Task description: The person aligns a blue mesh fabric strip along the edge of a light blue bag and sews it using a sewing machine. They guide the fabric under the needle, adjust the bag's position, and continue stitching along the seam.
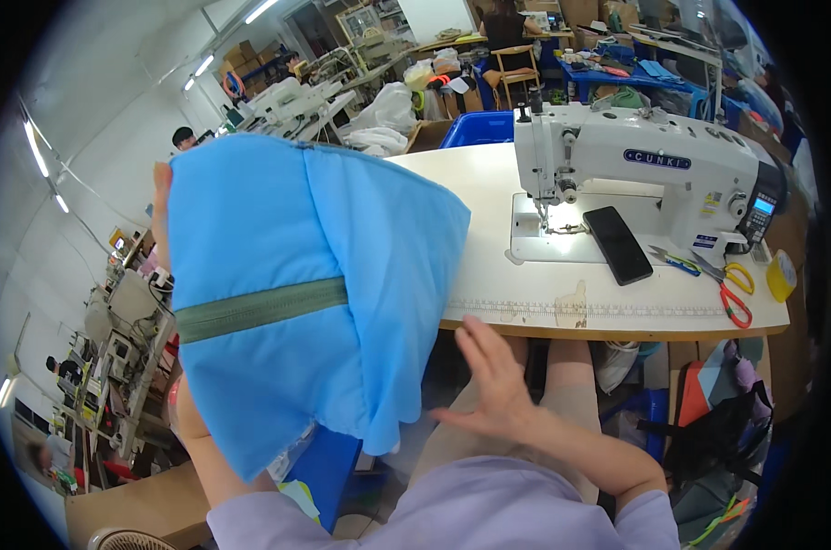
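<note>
A large light-blue sewn fabric piece [250, 247], crossed by a dark green strip [264, 310] that looks like a zipper band, is raised at the left of the table. My left hand [162, 206] holds it by its left edge; most of that hand is hidden behind the cloth. The lower right part of the cloth hangs in loose folds beside the table's front edge. Just right of those folds, my right hand [495, 380] is open and holds nothing, thumb and fingers apart, above my lap.
On the pale table [489, 284] stands a white sewing machine [635, 156]. Near it lie a black phone [619, 245], blue-handled snips [676, 262], red-and-yellow scissors [731, 293] and yellow tape [781, 276]. A blue crate [478, 129] sits behind the table. Other people and machines are farther back.
</note>
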{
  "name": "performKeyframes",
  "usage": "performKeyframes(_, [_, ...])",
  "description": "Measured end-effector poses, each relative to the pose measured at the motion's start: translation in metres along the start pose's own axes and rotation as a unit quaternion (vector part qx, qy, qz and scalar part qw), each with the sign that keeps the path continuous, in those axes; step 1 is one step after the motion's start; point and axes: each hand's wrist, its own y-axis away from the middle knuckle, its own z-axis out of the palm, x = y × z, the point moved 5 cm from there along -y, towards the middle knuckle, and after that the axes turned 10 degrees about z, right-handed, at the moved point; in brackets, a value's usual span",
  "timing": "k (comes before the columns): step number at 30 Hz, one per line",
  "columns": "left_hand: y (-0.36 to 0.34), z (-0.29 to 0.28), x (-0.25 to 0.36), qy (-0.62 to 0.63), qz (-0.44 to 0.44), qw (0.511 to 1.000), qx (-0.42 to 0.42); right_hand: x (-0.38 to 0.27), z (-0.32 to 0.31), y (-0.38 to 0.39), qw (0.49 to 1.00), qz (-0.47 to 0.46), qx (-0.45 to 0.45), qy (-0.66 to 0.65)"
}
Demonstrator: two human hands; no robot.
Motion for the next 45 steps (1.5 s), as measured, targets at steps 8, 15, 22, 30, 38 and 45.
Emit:
performKeyframes(8, [-0.01, -0.048, 0.054, -0.212, 0.089, 0.972, 0.046, -0.041, 0.045, -0.028, 0.996, -0.025, 0.082, -0.011])
performKeyframes(15, [0.027, 0.014, 0.063, -0.041, 0.134, 0.988, 0.064, -0.055, 0.046, -0.022, 0.995, -0.022, 0.091, -0.043])
performKeyframes(22, [0.01, -0.013, 0.062, -0.162, 0.194, 0.966, 0.061, 0.001, 0.034, -0.035, 0.979, 0.09, 0.075, -0.164])
performKeyframes(30, [-0.111, 0.008, 0.059, -0.499, 0.236, 0.83, -0.087, -0.045, 0.034, -0.021, 0.904, 0.094, -0.237, -0.343])
performKeyframes(38, [-0.116, 0.083, -0.201, -0.748, 0.155, 0.578, -0.288, 0.007, 0.043, 0.006, 0.805, 0.402, -0.117, -0.42])
performKeyframes(45, [0.014, 0.115, -0.3, -0.535, 0.074, 0.721, -0.434, 0.05, 0.049, 0.032, 0.853, 0.421, -0.089, -0.295])
